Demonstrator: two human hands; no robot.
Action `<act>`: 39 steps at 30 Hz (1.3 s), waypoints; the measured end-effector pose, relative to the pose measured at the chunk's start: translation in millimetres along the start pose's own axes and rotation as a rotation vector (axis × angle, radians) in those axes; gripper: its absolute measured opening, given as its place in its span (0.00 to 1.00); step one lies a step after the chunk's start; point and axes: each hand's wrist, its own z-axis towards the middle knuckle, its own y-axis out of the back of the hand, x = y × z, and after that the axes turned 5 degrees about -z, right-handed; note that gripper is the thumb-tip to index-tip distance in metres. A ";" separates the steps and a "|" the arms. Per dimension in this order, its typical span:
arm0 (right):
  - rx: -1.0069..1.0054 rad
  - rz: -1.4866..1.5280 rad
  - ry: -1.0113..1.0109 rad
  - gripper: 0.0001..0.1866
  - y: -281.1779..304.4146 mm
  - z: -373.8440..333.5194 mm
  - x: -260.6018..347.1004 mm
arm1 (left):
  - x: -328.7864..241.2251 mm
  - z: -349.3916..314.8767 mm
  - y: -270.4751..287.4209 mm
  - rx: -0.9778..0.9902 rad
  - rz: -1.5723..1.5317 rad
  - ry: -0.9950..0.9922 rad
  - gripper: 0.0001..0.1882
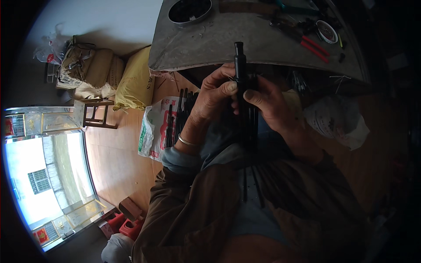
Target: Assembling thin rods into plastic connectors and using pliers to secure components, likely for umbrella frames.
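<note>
In front of my chest, below the table's near edge, a black tube (240,65) with a narrower knobbed tip stands upright. Thin black rods (254,182) run down from it and spread over my lap, somewhat like an umbrella frame. My left hand (212,98), a bangle on its wrist, is closed around the tube from the left, thumb pressed on its side. From the right, my right hand (274,105) pinches the same piece just below, its thumb pointing at the tube. The fingers behind the tube are partly hidden. Fine wire-like bits show by the left fingertips.
The grey table (245,41) holds a bowl of dark parts (190,22), red-handled pliers (315,49) and a small white dish (327,31). Black rods (180,116) lie on a white sack (152,127) at left. A plastic bag (340,120) sits at right; a wooden stool (101,115) stands farther left.
</note>
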 end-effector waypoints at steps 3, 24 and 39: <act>0.065 0.114 0.026 0.12 -0.7 3.5 2.9 | -3.9 6.1 3.7 0.064 0.052 0.051 0.14; -0.140 0.199 -0.003 0.09 9.0 20.0 -17.1 | -22.4 -49.3 -94.4 0.308 0.760 -0.024 0.21; -0.367 0.022 0.276 0.08 -3.5 53.3 -27.8 | -13.8 38.1 -35.4 -0.570 0.847 -0.166 0.16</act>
